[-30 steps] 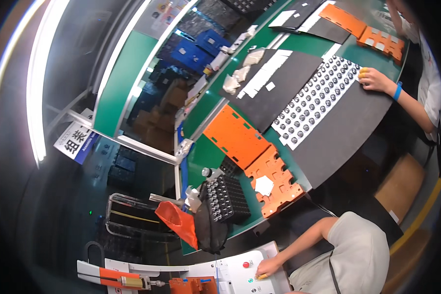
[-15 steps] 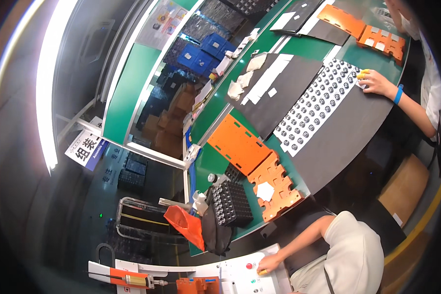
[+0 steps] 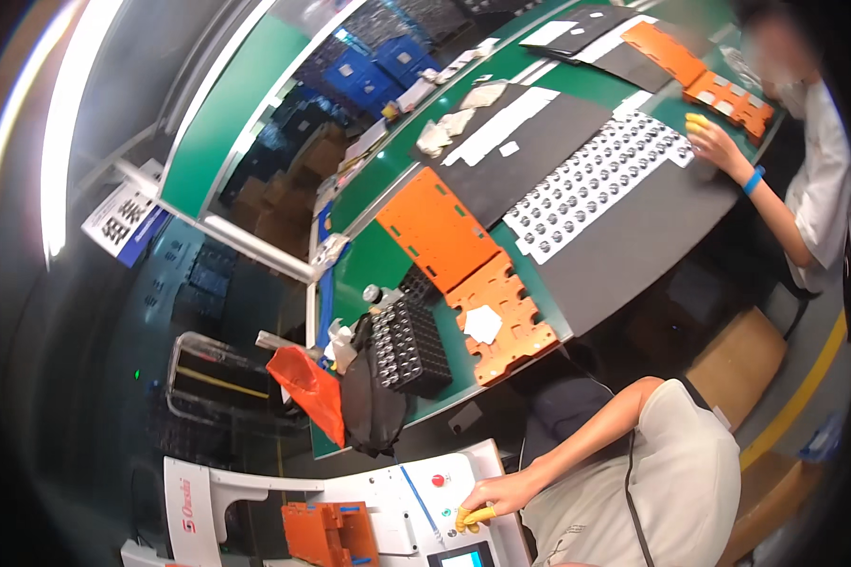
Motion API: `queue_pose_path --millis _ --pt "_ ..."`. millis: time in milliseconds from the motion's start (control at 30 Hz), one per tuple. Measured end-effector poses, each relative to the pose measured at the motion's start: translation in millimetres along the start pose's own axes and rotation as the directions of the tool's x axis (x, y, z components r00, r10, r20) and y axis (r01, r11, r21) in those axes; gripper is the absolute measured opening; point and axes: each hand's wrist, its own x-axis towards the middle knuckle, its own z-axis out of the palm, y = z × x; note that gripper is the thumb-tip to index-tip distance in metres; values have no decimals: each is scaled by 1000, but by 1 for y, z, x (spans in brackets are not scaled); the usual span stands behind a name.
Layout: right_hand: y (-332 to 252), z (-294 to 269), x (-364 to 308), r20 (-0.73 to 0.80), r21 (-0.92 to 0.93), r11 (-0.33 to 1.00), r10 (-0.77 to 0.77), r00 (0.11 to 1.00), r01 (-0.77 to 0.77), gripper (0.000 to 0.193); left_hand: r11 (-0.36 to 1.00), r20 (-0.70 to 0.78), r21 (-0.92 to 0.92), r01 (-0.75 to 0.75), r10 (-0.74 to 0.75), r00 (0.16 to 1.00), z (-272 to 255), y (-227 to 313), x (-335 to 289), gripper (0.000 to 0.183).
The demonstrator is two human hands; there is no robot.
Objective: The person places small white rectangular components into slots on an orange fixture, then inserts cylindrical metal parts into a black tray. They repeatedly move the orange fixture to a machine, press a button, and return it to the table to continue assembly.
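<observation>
My right hand (image 3: 501,496), with yellow finger cots on its fingertips, reaches across to the white control panel (image 3: 473,468) of a machine. Its fingers are apart and bent down onto the panel near the buttons, holding nothing I can see. A red button (image 3: 438,480) and a green button (image 3: 446,511) are beside the fingers, and a small lit screen (image 3: 461,559) is below them. Left of the panel, an orange slotted fixture (image 3: 321,534) stands in the machine. My left hand is not in view.
On the green table (image 3: 563,326) lie an open orange hinged tray (image 3: 440,231), a black rack (image 3: 411,345) of small parts, a red bag (image 3: 307,387) and a white sheet (image 3: 596,180) with rows of dark round parts. A co-worker's hand (image 3: 714,142) is at that sheet's far end.
The view has shifted, so the table sits further left and up, and the screen now shows. My right hand stays at the panel's buttons. The co-worker's hand has lifted slightly off the sheet's corner.
</observation>
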Motion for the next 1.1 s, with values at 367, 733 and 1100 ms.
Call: queue_pose_path --millis 367,733,1100 --pt "-84 27 -159 -740 205 971 69 669 126 55 990 646 -8 141 -103 757 114 -12 34 41" --pt "-100 142 -321 -681 -388 870 -47 -731 306 41 966 900 185 -180 -92 427 188 -53 29 49" --pt "25 106 -641 -423 96 982 189 -886 163 24 948 644 -18 317 -232 730 62 -157 28 52"
